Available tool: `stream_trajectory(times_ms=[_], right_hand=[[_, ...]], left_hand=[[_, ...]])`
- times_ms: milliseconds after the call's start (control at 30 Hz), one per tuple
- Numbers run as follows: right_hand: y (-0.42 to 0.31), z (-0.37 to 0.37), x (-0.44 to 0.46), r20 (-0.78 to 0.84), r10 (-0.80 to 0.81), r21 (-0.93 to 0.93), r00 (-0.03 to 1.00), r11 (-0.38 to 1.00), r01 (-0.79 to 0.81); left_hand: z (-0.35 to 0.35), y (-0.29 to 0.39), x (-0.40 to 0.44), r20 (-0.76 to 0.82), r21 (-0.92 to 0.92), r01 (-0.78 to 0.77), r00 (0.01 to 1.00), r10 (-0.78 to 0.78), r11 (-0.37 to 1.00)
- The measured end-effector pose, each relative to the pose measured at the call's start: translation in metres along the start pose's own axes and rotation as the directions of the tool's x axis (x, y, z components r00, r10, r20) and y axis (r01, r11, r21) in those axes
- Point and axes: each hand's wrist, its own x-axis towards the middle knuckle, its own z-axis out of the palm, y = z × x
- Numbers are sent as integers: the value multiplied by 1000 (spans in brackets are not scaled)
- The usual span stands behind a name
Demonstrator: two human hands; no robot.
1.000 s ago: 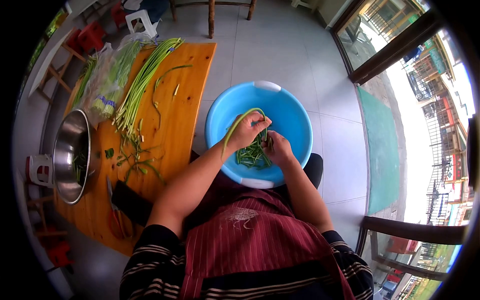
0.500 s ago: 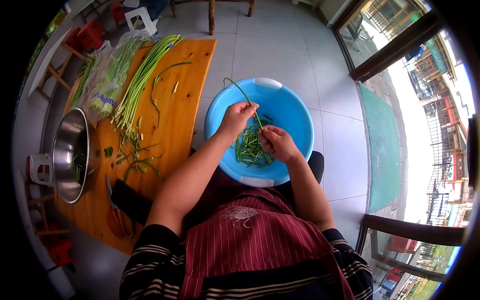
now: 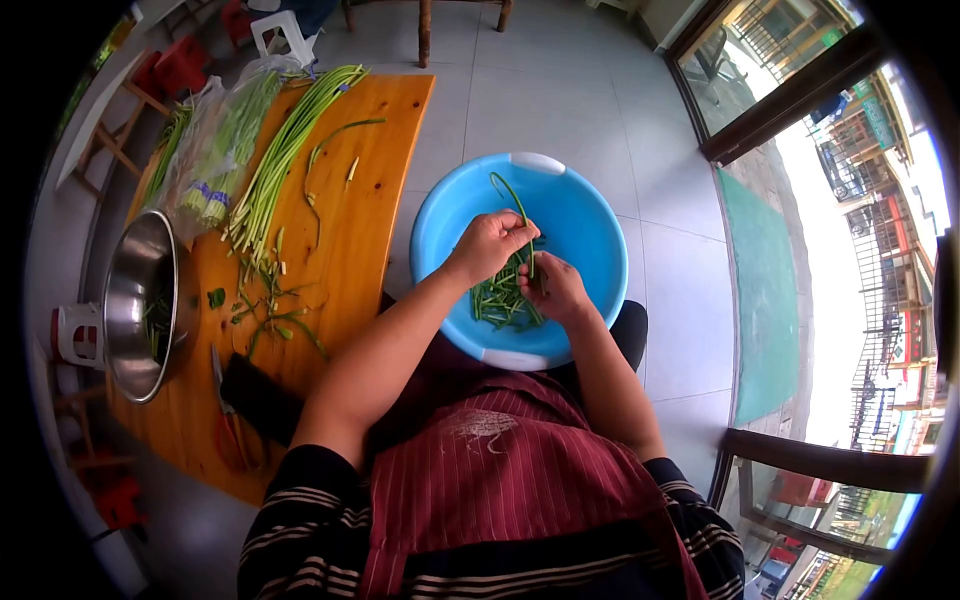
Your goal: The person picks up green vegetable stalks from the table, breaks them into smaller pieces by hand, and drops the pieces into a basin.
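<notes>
A long green garlic scape (image 3: pixel 511 191) curls at its upper end above a blue basin (image 3: pixel 590 235). My left hand (image 3: pixel 487 247) pinches the scape partway down, thumb and fingers closed on it. Just below and to the right, my right hand (image 3: pixel 557 290) has its fingers closed at the lower end; the fingertips are partly hidden. Beneath both hands, short cut pieces of scape (image 3: pixel 498 303) lie in a pile on the basin floor.
On the wooden table (image 3: pixel 370 210) at left lie a bundle of long scapes (image 3: pixel 290 150), bagged scapes (image 3: pixel 232 135), green scraps (image 3: pixel 268 315) and orange-handled scissors (image 3: pixel 230 435). A steel bowl (image 3: pixel 125 330) stands at the table's left edge. Glass doors (image 3: pixel 800 120) are at right.
Both hands have shifted slightly, the left one right and downward. The scape has moved right with them and now stands more upright, its curled tip over the basin.
</notes>
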Motion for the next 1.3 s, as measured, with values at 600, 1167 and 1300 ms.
stream_trajectory(times_ms=[600,1167,1300], right_hand=[[-7,2,-2,208,-52,-245,977,964,104],[-27,18,-22,424,25,3,905,1000,-28],[-24,17,-22,406,24,-38,914,999,-9]], left_hand=[[7,-8,-1,5,377,-423,891,455,824],[-7,-17,6,179,-239,306,947,-268,922],[-8,-17,9,27,-329,287,955,-294,900]])
